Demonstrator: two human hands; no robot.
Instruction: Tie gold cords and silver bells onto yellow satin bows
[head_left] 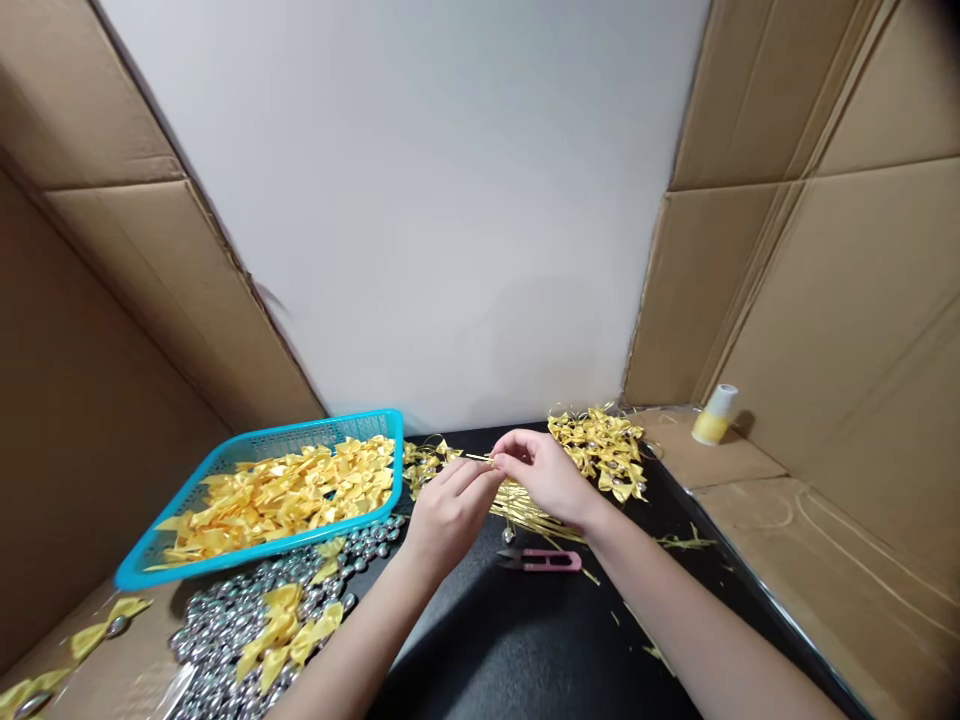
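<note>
My left hand [454, 508] and my right hand [546, 475] meet above the black work surface [480, 650], fingertips pinched together on a thin gold strand [480, 457]. Fingers cover most of what sits in the pinch. Just below them lies a bundle of gold strands [529, 512]. A silver bead [508, 535] rests in front of the bundle, beside pink thread snips [540, 560]. Beyond my right hand is a heap of yellow bows with silver beads [600, 450]. More beaded bows [426, 462] lie past my left hand.
A blue basket [259, 545] full of yellow ribbon bows [292, 490] stands at left. Silver beads [225, 620] and a few loose bows [281, 620] spread before it. A cone of yellow thread [714, 415] stands at right. Cardboard walls [847, 300] flank a white back panel [450, 200].
</note>
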